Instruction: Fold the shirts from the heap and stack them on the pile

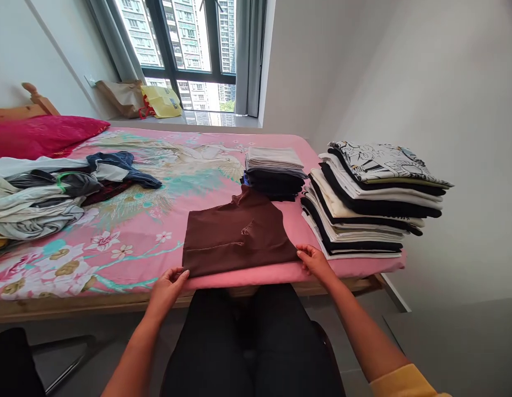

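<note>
A dark brown garment [239, 237] lies spread on the pink flowered bedsheet [135, 270], close to the front edge of the bed. Loose pale threads and a line of stitching show on its upper face. My left hand [167, 291] pinches its near left corner between thumb and fingers. At the near right corner my right hand [316, 262] pinches the cloth the same way. The far end of the garment reaches a small stack of folded clothes [274, 165], grey on top and black below. Whether it is a top or trousers I cannot tell.
To the right stands a tall pile of folded black, white and cream clothes [371, 204]. A loose heap of clothes [41, 193] with jeans [123, 165] lies left, before a red pillow [44, 135]. Paper bag [123, 98] and yellow bag [160, 102] stand on the windowsill.
</note>
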The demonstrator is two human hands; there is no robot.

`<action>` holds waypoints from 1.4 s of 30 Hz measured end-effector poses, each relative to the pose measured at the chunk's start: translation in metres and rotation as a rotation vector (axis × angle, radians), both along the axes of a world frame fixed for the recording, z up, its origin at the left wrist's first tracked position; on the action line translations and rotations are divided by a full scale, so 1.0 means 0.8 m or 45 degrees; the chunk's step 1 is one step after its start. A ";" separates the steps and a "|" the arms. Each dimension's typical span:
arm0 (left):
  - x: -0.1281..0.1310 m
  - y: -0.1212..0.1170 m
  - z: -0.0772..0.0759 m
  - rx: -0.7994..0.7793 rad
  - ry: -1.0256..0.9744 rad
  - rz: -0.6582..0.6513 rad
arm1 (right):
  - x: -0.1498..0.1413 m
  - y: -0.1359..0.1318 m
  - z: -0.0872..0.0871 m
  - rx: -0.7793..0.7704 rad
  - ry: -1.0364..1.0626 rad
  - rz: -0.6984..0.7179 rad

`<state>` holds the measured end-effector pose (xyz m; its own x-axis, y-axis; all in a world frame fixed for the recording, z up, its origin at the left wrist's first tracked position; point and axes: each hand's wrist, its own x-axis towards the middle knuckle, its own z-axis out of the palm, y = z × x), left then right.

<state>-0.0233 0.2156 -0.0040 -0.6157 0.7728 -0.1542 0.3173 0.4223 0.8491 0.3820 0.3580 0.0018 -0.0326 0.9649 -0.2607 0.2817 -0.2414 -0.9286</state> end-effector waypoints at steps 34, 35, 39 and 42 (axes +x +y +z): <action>0.008 -0.006 0.008 -0.178 -0.342 -0.118 | 0.009 -0.009 -0.011 -0.268 -0.208 0.235; 0.009 -0.006 0.008 -0.167 -0.336 -0.114 | 0.007 -0.009 -0.013 -0.245 -0.235 0.220; 0.010 -0.012 0.008 -0.137 -0.231 -0.083 | 0.006 -0.012 -0.014 -0.092 -0.393 0.140; 0.010 -0.022 0.016 -0.058 0.156 0.003 | 0.008 -0.023 -0.001 0.218 -0.654 0.004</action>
<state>-0.0154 0.1980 0.0091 -0.6338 0.7653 -0.1123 0.4168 0.4602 0.7839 0.3882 0.3399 0.0007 0.0547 0.9951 -0.0829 0.7104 -0.0971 -0.6971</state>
